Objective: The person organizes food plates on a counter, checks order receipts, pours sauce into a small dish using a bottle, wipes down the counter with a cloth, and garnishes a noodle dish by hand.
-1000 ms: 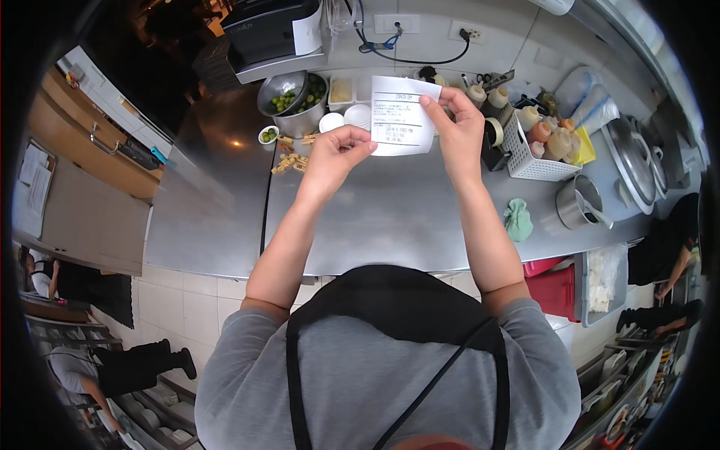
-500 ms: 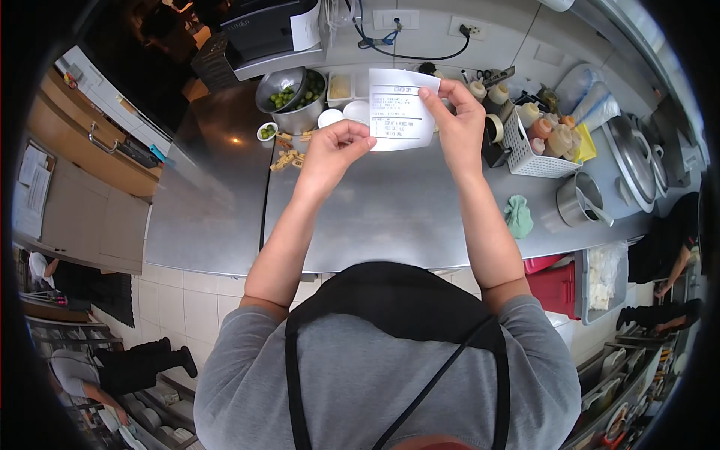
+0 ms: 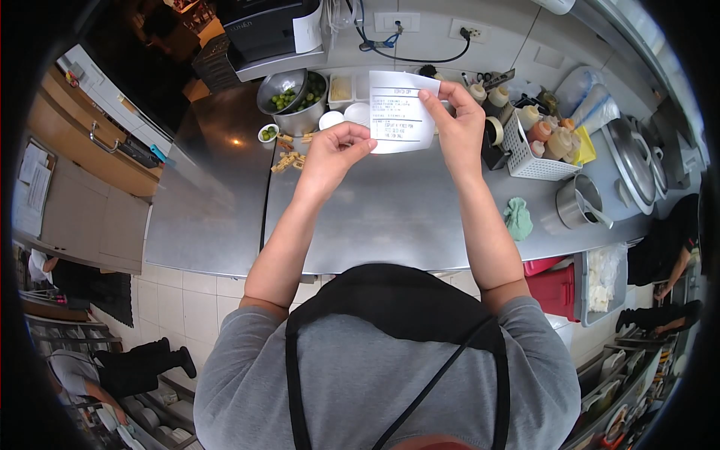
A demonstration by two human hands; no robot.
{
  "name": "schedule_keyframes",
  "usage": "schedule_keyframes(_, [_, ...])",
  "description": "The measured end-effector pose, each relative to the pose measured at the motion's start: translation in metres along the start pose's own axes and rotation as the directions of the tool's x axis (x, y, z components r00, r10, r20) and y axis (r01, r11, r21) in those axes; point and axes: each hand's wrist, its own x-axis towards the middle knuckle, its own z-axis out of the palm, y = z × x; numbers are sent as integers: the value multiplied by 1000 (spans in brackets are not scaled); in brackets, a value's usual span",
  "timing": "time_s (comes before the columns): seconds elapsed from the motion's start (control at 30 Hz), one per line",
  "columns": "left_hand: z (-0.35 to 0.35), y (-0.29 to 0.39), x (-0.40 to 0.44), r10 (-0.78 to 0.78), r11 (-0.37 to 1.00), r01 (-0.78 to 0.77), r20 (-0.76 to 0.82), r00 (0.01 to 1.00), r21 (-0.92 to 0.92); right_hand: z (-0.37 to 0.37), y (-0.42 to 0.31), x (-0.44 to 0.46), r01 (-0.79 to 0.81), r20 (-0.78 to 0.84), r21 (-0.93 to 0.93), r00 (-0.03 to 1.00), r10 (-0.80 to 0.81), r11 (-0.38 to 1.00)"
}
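Note:
A printed paper order slip [image 3: 397,112] is held up over the steel counter [image 3: 367,217], its text side facing me. My left hand [image 3: 335,155] pinches its lower left corner between thumb and fingers. At the upper right edge, my right hand [image 3: 459,124] grips it, thumb in front and fingers behind. Behind and left of the slip are small white cups [image 3: 331,119] and several wooden clothespins [image 3: 288,160], close to my left hand.
Metal bowls of green citrus [image 3: 300,112] and a receipt printer [image 3: 270,34] stand at the back left. To the right are a white basket of sauce bottles [image 3: 544,161], a green cloth [image 3: 517,218] and a metal pot [image 3: 574,206]. Other people stand at both sides.
The slip and both hands stay nearly in place; the slip sits very slightly lower. Nothing has been let go or picked up.

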Motion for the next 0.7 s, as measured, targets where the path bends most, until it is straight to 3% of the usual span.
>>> schedule_keyframes(0.4, [2, 0, 1, -6, 1000, 6, -11, 1000, 7, -2, 4, -4, -40, 39, -14, 998, 41, 999])
schedule_keyframes(0.53, [6, -16, 10, 131, 976, -148, -114, 985, -158, 1, 24, -8, 13, 112, -64, 994, -6, 998])
schedule_keyframes(0.63, [8, -34, 12, 141, 961, -186, -211, 967, -207, 11, 24, -27, -100, 125, 109, 988, 86, 989])
schedule_keyframes(0.67, [7, -43, 13, 125, 966, -166, -203, 971, -199, 9, 34, -34, -92, 123, 109, 989, 78, 990])
schedule_keyframes(0.7, [7, -52, 12, 107, 971, -145, -196, 975, -190, 6, 54, -41, -92, 164, -5, 982, 92, 996])
